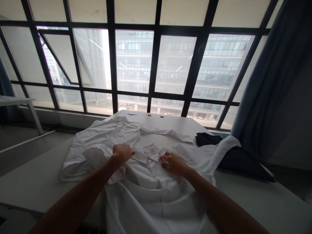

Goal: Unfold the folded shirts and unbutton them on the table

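Observation:
A white button-up shirt [148,175] lies front up across the table, its collar pointing away from me and its lower part hanging over the near edge. My left hand [122,152] is closed on the cloth by the shirt's left shoulder, thumb pointing inward. On the other side of the collar, my right hand [173,163] rests on the fabric with fingers bent and slightly apart. One sleeve [227,143] of this shirt stretches to the right. Behind it, a second white garment [97,136] is spread at the left, with a long sleeve reaching right.
Dark folded clothing [243,164] lies at the table's right side, partly under the sleeve. The white table [34,182] runs up to a large window wall [134,61]. A blue-grey curtain [268,81] hangs at right. Another white table [34,113] stands at far left.

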`<state>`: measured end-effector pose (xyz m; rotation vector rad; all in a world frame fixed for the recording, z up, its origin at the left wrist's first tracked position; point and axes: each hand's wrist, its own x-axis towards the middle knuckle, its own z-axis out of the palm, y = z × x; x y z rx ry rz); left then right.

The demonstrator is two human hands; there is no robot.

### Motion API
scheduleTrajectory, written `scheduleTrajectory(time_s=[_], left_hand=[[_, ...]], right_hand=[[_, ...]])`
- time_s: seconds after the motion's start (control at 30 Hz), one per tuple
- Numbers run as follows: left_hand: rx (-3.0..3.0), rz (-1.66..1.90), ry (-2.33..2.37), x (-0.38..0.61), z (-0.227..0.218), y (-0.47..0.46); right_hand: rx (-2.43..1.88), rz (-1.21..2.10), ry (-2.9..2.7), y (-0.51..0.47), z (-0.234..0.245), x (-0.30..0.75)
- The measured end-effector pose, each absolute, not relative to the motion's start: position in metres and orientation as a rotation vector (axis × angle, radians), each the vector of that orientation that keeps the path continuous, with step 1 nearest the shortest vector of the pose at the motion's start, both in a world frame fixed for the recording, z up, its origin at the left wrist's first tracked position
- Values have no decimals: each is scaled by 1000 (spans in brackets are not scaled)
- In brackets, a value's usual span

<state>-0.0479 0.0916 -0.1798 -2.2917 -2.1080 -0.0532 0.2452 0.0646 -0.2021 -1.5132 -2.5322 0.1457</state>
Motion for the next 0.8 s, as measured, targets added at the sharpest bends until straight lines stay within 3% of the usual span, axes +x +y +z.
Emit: scheduleTrajectory(time_s=[0.23, 0.33, 0.5, 0.6, 0.8], left_hand=[[-2317, -251, -2130, -21, -198, 99], [-2388, -559, -2074, -17, -200, 101], [-2699, -1297, -1540, -10, -190, 91], [-2905, -1540, -1142, -3, -181, 75], [-3066, -1633, -809, 6, -168, 48]], right_hand=[[-1514, 192, -2501, 62, -198, 247], [-1502, 222, -2392, 69, -205, 250], [-1403, 766, -2032, 87, -211, 257], [-1329, 1134, -1661, 91, -209, 259], [-1231, 1160, -1445, 94, -212, 260]])
